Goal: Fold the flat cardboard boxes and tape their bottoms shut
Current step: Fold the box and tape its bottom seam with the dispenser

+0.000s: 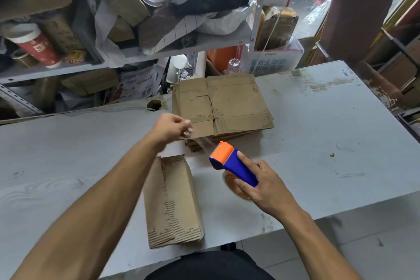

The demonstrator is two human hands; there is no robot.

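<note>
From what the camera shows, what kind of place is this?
Probably a small packing or shipping storeroom. A stack of flat cardboard boxes lies on a worn grey table, the right hand holds a tape dispenser, and cluttered metal shelves of cartons and bags stand behind.

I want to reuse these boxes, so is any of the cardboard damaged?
Yes. The top sheet of the flat stack has its outer paper torn away in patches along the edges, baring the corrugation, and a ragged crack runs down its middle. The folded box nearer the person shows the same stripped patches.
</note>
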